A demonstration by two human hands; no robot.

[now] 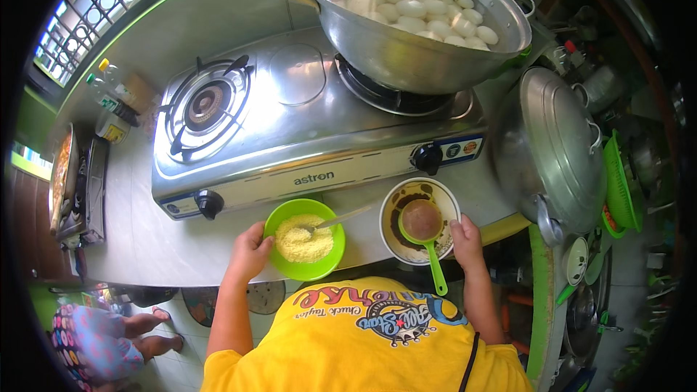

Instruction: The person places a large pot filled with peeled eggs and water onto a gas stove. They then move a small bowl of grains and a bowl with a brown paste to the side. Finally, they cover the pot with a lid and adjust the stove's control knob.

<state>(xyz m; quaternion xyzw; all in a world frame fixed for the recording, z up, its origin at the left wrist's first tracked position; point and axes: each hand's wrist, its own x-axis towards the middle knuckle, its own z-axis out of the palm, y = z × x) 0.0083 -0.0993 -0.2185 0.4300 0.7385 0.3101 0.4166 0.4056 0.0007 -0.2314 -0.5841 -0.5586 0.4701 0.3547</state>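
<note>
My left hand [252, 250] grips the left rim of a green plastic bowl [337, 234]. Yellow grainy powder [303, 243] lies in it, with a metal spoon [343, 216] leaning out to the right. On the right, my right hand [467, 239] holds the rim of a white bowl [387, 228] with dark brown residue inside. A green-handled strainer [435, 269] rests in that bowl, brown matter in its round cup. Behind both bowls stands a two-burner gas stove [283, 147]. A large aluminium pot [403, 65] of white eggs [411, 8] in water sits over its right burner.
A big lidded aluminium pot [566, 147] stands right of the stove. Plastic bottles [111, 92] and a jar [113, 128] are at the back left, near a pan of food [63, 174] at the far left. Another person [103, 337] is on the floor side at lower left.
</note>
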